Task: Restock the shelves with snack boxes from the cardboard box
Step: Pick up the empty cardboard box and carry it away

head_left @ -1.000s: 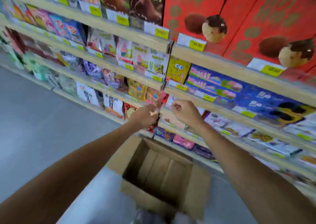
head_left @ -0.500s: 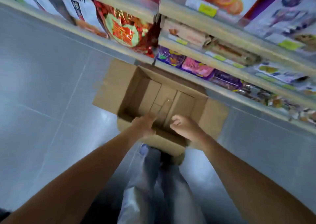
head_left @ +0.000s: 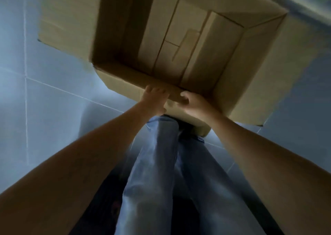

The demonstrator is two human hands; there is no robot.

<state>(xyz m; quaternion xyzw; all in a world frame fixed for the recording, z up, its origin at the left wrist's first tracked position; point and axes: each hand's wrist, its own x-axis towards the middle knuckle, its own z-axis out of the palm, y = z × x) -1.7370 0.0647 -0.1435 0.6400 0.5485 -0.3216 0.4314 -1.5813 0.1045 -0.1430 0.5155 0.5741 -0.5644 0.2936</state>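
Observation:
An open cardboard box point(head_left: 125, 79) stands on the floor right below me, its flaps folded outward. Several plain brown snack boxes point(head_left: 179, 37) lie flat on its bottom, packed side by side. My left hand point(head_left: 155, 101) rests on the near flap with its fingers spread, holding nothing. Just to its right, my right hand point(head_left: 194, 106) hovers over the same flap, fingers loosely curled, thumb at the rim, with nothing visible in it. Both hands are outside the box's opening, at its near edge.
My legs in blue jeans point(head_left: 161, 163) stand against the near side of the box. Grey tiled floor point(head_left: 53, 118) spreads to the left and right. The blurred base of the shelf unit point(head_left: 315, 0) crosses the top right corner.
My view has swung down from the shelves to the box. Both hands dropped from the shelf front to the box's near flap, and the left hand's fingers have spread.

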